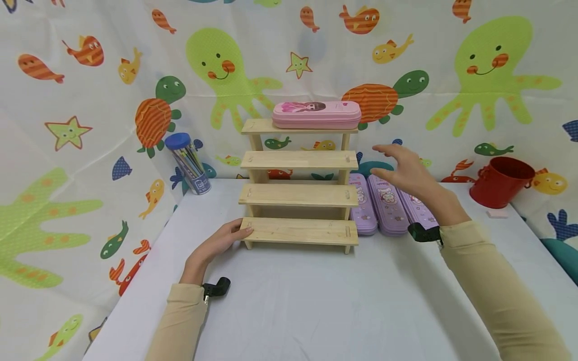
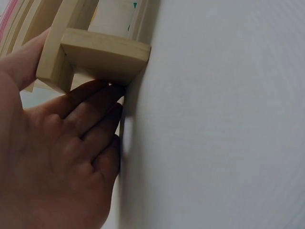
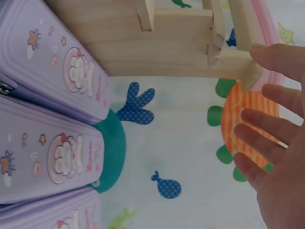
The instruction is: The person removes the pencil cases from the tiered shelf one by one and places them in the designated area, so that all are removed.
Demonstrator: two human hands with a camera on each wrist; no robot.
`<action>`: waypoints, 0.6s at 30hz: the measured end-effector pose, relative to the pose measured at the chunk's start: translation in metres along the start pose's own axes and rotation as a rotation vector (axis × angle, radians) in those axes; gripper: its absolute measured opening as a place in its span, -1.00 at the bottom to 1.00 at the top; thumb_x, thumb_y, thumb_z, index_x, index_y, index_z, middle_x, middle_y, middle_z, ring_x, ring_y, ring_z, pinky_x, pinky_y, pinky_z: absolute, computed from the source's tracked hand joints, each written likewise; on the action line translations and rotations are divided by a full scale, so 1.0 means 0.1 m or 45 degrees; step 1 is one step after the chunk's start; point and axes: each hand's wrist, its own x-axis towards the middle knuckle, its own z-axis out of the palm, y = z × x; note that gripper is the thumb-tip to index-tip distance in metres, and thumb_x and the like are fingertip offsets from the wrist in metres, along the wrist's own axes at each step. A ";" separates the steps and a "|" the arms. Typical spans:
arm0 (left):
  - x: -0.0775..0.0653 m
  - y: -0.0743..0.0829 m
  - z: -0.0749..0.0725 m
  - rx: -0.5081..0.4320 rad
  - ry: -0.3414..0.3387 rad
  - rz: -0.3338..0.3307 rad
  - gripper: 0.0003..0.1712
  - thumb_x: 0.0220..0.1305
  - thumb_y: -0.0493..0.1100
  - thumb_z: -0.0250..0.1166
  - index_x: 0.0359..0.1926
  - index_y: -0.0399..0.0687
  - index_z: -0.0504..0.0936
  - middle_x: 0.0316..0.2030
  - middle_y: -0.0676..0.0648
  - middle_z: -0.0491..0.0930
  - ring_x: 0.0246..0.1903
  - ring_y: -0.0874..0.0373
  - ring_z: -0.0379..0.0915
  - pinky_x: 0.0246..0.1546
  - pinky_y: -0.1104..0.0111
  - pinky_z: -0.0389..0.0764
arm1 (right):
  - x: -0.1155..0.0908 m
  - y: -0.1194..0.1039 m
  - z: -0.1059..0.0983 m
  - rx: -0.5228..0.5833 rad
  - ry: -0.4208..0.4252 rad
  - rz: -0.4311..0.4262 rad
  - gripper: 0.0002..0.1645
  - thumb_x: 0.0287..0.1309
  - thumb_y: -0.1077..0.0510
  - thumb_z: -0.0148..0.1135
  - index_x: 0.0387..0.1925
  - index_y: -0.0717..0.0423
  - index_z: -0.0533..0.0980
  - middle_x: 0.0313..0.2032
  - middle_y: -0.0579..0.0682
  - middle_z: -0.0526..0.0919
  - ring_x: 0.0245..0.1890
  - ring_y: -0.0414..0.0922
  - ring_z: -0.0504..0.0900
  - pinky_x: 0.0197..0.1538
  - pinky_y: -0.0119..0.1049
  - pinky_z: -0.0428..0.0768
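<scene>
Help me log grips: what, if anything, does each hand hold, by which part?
The left hand grips the wooden rack by the left end of its lowest board; the right hand holds nothing.

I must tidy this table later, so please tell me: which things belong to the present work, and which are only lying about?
Seemingly in the work:
- wooden stand, held by the left grip
- pink case, on its top step
- perhaps three purple cases, beside it

Probably just lying about:
- pencil jar
- red bucket
- small pink block
</scene>
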 end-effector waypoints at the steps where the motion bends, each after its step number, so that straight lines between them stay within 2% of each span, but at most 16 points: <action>1: 0.00 0.00 0.00 0.007 0.001 -0.003 -0.22 0.43 0.20 0.11 0.47 -0.14 0.24 0.40 -0.23 0.32 0.47 -0.21 0.07 0.43 -0.24 0.08 | 0.02 -0.01 -0.01 -0.006 0.009 -0.018 -0.26 0.24 0.08 0.33 0.39 0.12 0.33 0.34 0.24 0.42 0.28 0.25 0.40 0.29 0.30 0.36; 8: 0.00 -0.01 0.00 -0.010 0.017 -0.038 -0.20 0.39 0.25 0.13 0.47 -0.07 0.25 0.42 -0.19 0.31 0.49 -0.19 0.05 0.44 -0.22 0.08 | 0.15 -0.10 -0.11 -0.065 0.014 -0.103 -0.27 0.22 0.07 0.34 0.37 0.13 0.35 0.33 0.24 0.42 0.24 0.25 0.42 0.24 0.26 0.42; 18: 0.00 0.02 0.00 -0.012 0.008 -0.019 -0.21 0.40 0.24 0.12 0.47 -0.08 0.25 0.41 -0.18 0.33 0.49 -0.17 0.06 0.45 -0.20 0.07 | 0.36 -0.27 -0.31 -0.112 0.051 -0.192 -0.28 0.22 0.08 0.34 0.37 0.15 0.36 0.25 0.25 0.49 0.16 0.23 0.45 0.16 0.24 0.43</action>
